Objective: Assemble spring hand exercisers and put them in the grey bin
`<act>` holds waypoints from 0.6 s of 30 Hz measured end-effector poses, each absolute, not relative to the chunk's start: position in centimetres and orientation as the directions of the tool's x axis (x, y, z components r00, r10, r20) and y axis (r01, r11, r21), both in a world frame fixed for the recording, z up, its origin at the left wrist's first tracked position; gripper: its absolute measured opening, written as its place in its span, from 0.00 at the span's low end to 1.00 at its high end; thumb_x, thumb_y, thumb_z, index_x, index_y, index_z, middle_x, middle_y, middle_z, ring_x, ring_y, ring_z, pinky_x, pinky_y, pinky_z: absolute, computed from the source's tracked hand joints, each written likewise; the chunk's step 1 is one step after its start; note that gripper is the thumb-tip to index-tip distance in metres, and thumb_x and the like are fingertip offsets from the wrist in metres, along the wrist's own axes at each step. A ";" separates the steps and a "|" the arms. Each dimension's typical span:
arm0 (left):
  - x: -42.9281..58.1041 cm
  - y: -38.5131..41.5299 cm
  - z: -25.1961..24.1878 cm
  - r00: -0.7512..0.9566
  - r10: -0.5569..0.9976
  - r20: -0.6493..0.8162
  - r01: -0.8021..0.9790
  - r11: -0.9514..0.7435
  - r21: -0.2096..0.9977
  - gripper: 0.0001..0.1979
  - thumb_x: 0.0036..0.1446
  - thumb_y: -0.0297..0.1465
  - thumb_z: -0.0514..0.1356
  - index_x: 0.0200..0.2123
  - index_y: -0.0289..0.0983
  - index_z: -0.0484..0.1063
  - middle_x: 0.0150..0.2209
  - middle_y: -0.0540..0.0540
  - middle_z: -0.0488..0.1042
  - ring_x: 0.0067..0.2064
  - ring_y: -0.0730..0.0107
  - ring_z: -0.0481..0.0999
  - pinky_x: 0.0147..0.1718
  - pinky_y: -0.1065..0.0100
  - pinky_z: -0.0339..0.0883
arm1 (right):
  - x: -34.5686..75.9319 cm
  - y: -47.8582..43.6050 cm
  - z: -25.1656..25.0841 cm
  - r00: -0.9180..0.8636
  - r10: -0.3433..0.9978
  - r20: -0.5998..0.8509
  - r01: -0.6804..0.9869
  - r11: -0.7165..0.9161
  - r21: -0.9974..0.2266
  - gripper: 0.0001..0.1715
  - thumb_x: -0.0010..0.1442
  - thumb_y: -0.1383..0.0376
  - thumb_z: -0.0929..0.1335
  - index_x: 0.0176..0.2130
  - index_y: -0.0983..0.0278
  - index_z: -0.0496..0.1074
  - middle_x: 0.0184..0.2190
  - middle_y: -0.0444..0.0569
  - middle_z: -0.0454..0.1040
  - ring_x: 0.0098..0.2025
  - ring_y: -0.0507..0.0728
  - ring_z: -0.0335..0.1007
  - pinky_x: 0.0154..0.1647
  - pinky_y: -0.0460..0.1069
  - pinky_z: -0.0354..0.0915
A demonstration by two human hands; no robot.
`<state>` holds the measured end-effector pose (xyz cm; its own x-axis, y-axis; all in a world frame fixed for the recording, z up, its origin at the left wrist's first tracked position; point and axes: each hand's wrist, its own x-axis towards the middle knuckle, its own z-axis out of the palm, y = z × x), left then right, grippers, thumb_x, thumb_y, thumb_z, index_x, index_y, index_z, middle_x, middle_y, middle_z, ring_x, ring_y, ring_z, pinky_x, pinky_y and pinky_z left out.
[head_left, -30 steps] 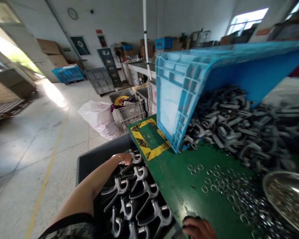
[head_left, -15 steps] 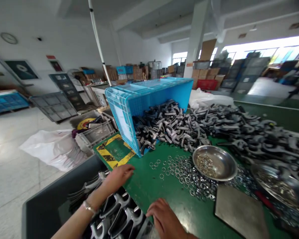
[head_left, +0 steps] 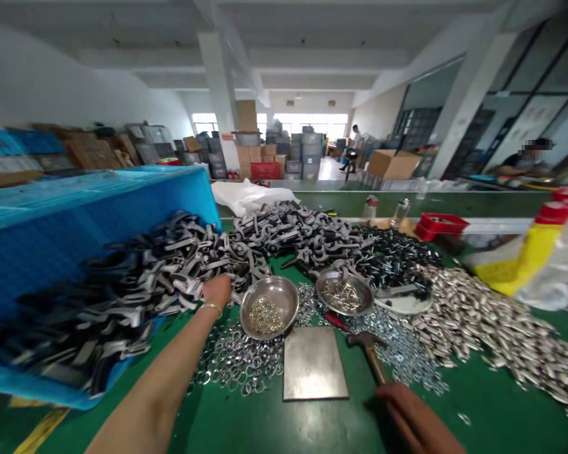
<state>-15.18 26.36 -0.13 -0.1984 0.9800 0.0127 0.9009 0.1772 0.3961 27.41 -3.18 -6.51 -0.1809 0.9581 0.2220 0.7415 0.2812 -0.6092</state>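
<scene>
Fingers of the left hand sit among the parts, their spread hidden, cannot tell; right hand wraps the hammer handle

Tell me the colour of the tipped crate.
Blue: the crate shows best in the head view.

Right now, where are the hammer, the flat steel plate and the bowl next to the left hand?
hammer (head_left: 373, 362): head view, on its wooden handle.
steel plate (head_left: 315, 362): head view, middle of its flat top.
bowl (head_left: 286, 295): head view, bare inner wall.
</scene>
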 end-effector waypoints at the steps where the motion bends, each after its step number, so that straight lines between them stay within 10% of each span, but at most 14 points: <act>1: -15.2 26.7 0.0 -0.210 0.977 0.021 0.894 0.184 0.410 0.13 0.64 0.33 0.60 0.47 0.31 0.73 0.47 0.36 0.75 0.50 0.54 0.76 0.49 0.53 0.71 | 29.8 -2.3 -6.5 -0.108 0.971 0.211 0.775 0.215 -0.595 0.15 0.67 0.61 0.62 0.49 0.51 0.74 0.45 0.52 0.80 0.46 0.62 0.79 0.48 0.55 0.75; 7: -17.0 23.7 2.1 -0.191 0.967 0.171 0.786 0.046 0.617 0.15 0.66 0.37 0.52 0.48 0.32 0.67 0.42 0.42 0.77 0.44 0.60 0.78 0.43 0.63 0.71 | 37.1 7.5 -7.4 -0.011 0.972 0.235 0.931 0.095 -0.352 0.17 0.65 0.66 0.59 0.47 0.63 0.72 0.44 0.58 0.75 0.45 0.63 0.75 0.48 0.57 0.70; 13: -10.7 11.7 0.5 0.110 0.975 0.194 0.623 -0.220 0.751 0.09 0.63 0.39 0.58 0.40 0.39 0.67 0.32 0.49 0.74 0.31 0.66 0.74 0.32 0.66 0.70 | 37.9 13.0 -8.4 0.072 0.981 0.181 0.925 0.002 -0.379 0.07 0.61 0.63 0.64 0.35 0.64 0.70 0.39 0.60 0.73 0.37 0.64 0.73 0.38 0.56 0.65; 18: 1.1 10.2 -2.9 0.595 0.799 0.089 0.701 -0.570 0.429 0.10 0.58 0.23 0.59 0.43 0.35 0.74 0.45 0.40 0.76 0.49 0.55 0.74 0.50 0.58 0.67 | 38.4 13.2 -7.6 0.179 0.977 0.118 0.816 -0.081 -0.572 0.14 0.64 0.54 0.62 0.39 0.62 0.67 0.36 0.58 0.76 0.31 0.62 0.75 0.33 0.55 0.66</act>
